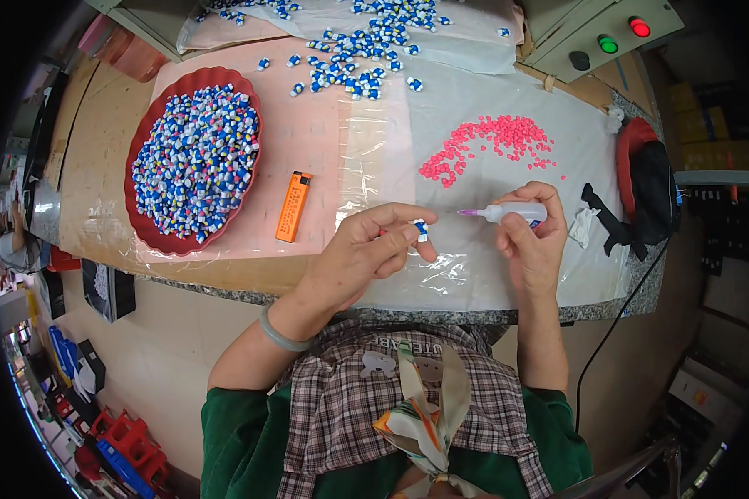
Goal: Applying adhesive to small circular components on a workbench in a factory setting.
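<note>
Between the thumb and fingers of my left hand (349, 254) is a small blue-and-white figure piece (420, 229). My right hand (534, 249) grips a small translucent squeeze bottle (510, 213) with a narrow purple tip. The bottle lies nearly level, its tip pointing left at the piece, with a short gap between them. Beyond my right hand, many small pink pieces (508, 137) are spread on the plastic sheet (466, 283). Farther back lies a scattered heap of blue-and-white pieces (362, 62).
A red scalloped tray (132, 204), heaped with small blue-and-white pieces, stands at the left. Beside it lies an orange lighter (292, 208). A crumpled tissue (583, 226), a black strap (609, 223) and a black bag (653, 191) are at the right. A control box (603, 37) stands at the back right.
</note>
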A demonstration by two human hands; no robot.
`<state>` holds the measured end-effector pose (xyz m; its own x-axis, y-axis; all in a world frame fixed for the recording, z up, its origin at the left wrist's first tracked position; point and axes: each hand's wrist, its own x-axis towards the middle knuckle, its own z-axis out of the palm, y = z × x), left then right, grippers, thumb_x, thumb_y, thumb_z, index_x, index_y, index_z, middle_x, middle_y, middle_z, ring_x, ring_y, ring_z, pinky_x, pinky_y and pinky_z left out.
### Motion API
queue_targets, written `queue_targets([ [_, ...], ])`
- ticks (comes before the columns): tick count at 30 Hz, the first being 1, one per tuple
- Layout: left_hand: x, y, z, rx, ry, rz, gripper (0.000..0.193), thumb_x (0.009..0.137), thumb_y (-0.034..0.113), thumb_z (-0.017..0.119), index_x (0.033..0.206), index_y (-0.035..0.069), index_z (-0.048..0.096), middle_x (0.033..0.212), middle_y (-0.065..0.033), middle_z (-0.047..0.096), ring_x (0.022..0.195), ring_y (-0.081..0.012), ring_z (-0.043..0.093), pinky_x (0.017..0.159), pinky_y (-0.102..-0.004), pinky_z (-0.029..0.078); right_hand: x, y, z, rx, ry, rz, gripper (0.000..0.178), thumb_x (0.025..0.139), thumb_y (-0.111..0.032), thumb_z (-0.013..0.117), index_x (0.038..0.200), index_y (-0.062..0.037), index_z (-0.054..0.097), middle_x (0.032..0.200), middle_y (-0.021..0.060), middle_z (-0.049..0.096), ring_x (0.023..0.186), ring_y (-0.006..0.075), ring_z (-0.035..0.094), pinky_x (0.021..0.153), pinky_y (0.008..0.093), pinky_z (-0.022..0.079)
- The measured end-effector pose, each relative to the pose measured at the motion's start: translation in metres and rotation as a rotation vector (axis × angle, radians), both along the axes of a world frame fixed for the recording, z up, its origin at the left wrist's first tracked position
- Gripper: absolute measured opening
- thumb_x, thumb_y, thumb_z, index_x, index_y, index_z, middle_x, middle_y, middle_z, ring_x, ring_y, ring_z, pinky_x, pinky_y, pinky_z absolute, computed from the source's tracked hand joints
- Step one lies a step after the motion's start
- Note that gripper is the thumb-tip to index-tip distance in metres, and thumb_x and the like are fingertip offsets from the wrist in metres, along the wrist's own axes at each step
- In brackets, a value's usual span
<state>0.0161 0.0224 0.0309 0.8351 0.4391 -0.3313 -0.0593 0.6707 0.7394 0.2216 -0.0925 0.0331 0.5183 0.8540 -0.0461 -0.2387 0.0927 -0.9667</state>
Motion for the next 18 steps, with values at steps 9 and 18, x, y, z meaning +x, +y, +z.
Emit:
queue_targets([
  [9,-0.006,-0.008,-0.012,0.392,0.129,0.037,0.019,0.094,0.011,0.060,0.111,0.004,0.059,0.088,-0.0047,0.068,0.055,-0.0001,0.036,0.048,-0.0169,0.030,-0.017,-0.002,0.024,-0.025,-0.370,-0.037,0.037,0.088,-0.008,0.068,0.120,0.0015,0.053,0.091,0.0112,0.067,0.061,0.0093,0.058,0.052,0.0205,0.048],
  [18,-0.005,-0.013,-0.004,0.386,0.145,0.046,0.020,0.092,0.007,0.062,0.112,0.003,0.061,0.090,-0.0018,0.070,0.061,0.0023,0.043,0.052,-0.0146,0.034,-0.025,-0.009,0.029,0.022,-0.790,0.004,0.046,0.096,-0.026,0.057,0.128,0.0052,0.049,0.086,0.0140,0.065,0.056,0.0110,0.057,0.048,0.0207,0.043],
])
